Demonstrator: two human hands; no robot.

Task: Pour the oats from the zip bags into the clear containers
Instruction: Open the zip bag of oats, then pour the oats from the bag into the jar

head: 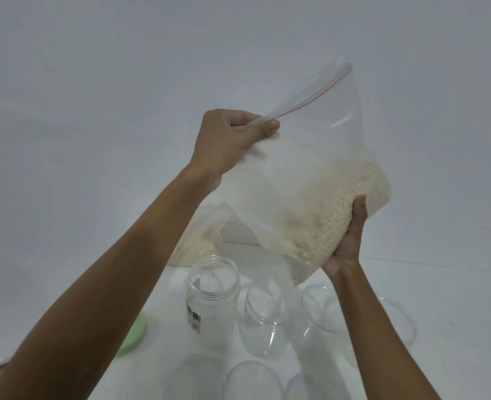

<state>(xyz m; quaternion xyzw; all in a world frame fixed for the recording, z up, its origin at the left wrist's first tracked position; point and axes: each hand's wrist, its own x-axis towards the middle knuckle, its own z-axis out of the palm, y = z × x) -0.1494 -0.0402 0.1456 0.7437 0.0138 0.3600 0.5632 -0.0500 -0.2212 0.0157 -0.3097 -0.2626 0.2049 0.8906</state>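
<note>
while a plain pale wall filled the whole background, the white table [440, 298] carried a cluster of clear containers at its near middle. the tallest was an open jar [213, 295] with a small label on its side, standing upright with its mouth open to the air; a second clear container [264, 316] stood just beside it to the right, and a third [319, 316] beyond that. more clear rims showed along the lower edge. a green lid [133, 336] lay flat on the table left of the jar, partly hidden by the left forearm.

the zip bag [304, 168] was held in the air above the containers, tilted, its long axis running from lower left to upper right. its red-striped zip edge [316, 92] pointed up and to the right, and the oats [339, 209] had slumped into the lower right part. the left hand [229, 140] had its grip pinched tight on the bag's upper left corner at the zip. the right hand [351, 238] cupped the oat-filled bottom from beneath, fingers closed against it. another bag of oats [201, 238] rested on the table behind the jar, by the wall.
</note>
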